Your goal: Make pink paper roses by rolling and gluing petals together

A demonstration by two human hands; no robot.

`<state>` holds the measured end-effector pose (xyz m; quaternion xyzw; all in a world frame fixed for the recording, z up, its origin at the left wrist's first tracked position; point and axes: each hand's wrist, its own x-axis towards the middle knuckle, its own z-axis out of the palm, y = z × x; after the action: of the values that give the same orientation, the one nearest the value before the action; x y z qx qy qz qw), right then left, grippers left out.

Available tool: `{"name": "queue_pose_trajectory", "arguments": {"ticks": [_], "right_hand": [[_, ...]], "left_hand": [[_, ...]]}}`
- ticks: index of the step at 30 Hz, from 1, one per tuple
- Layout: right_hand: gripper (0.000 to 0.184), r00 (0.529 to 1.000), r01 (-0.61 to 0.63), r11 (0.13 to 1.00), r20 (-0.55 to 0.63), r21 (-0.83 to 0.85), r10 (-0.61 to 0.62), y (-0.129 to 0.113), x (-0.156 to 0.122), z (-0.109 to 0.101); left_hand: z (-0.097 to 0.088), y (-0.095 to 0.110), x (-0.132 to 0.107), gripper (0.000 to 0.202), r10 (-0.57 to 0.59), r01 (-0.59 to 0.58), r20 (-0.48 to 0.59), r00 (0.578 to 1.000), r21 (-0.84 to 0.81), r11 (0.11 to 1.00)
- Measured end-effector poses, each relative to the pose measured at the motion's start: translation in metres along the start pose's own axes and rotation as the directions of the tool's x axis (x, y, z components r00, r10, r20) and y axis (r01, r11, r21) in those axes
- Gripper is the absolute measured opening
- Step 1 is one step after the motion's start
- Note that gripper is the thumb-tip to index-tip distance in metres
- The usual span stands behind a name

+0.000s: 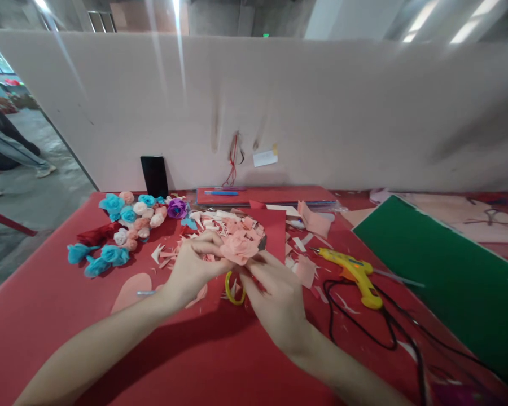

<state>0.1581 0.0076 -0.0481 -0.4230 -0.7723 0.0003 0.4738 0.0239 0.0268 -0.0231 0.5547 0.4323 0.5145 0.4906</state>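
Note:
A pink paper flower [239, 247] with layered petals is held up over the red table between both hands. My left hand [195, 264] pinches its left side with thumb and fingers. From below and the right, my right hand [277, 290] grips the flower's base, its fingertips partly hidden under the petals. Behind the flower lies a heap of pink and white paper scraps [211, 221]. Just beneath the hands shows a yellow scissor handle [236, 288]; the blades are hidden.
Finished blue, pink, white and purple paper flowers [129, 214] cluster at the left. A yellow glue gun [355, 276] with a black cord lies at the right, beside a green board [444, 282]. A phone [154, 176] leans on the white partition [342, 113]. A person's legs [12, 144] show far left.

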Motion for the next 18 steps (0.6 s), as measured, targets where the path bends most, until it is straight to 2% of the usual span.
{"name": "queue_pose_trajectory", "arguments": {"ticks": [6,10,12,14,18], "right_hand": [[0.026,1.0,0.006,1.0,-0.012,-0.006,-0.006,0.006,-0.001,0.004],[0.027,0.998,-0.063,0.996,0.017,0.067,0.062,0.007,0.001,0.001],[0.027,0.992,-0.118,0.985,0.058,0.124,0.111,0.006,0.003,-0.001],[0.026,0.979,-0.189,0.964,0.113,0.184,0.17,0.005,0.004,-0.002],[0.028,0.925,-0.356,0.887,0.249,0.295,0.288,0.004,0.007,-0.004]], "left_hand": [[-0.001,-0.005,0.002,0.017,0.025,-0.028,0.045,0.999,0.079,0.996],[-0.008,-0.003,0.008,0.015,0.0,-0.029,0.172,0.985,0.167,0.985],[-0.017,0.0,0.012,0.012,-0.011,-0.039,0.218,0.976,0.224,0.974],[-0.03,0.003,0.012,0.01,-0.009,-0.055,0.215,0.977,0.291,0.955],[-0.063,0.004,0.001,0.026,-0.008,-0.058,0.157,0.988,0.415,0.908]]}}
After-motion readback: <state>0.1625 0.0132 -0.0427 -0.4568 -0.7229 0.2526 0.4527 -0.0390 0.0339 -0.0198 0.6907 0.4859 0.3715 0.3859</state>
